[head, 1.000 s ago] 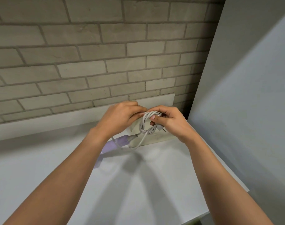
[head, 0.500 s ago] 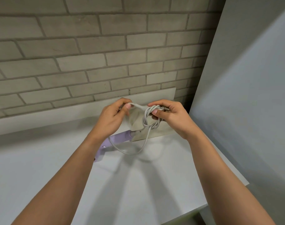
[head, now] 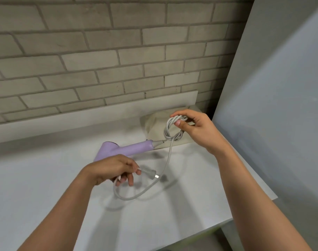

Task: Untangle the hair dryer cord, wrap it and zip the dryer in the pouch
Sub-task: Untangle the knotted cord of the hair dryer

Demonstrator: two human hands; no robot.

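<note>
The right hand (head: pixel 198 129) holds the knot (head: pixel 174 138) of cord (head: pixel 170 154) up off the tabletop (head: pixel 46 178). Its grip is clamped on the top of the twisted loops, thumb pressed against them. Raised like this, the tangle hangs free under the grip, likely so its crossings can be read. One strand drops from below that grip, sweeps toward the left hand (head: pixel 109 167) and curls beneath it. The left grip is closed on the plug (head: pixel 151 173) end, pinched in curled fingers, though blur hides the exact contact. Holding the free end probably lets it be fed back through the loops. The dryer (head: pixel 129 148) lies flat beyond the left grip, its handle end just under the knot. The pouch (head: pixel 152 124) sits behind the right grip.
</note>
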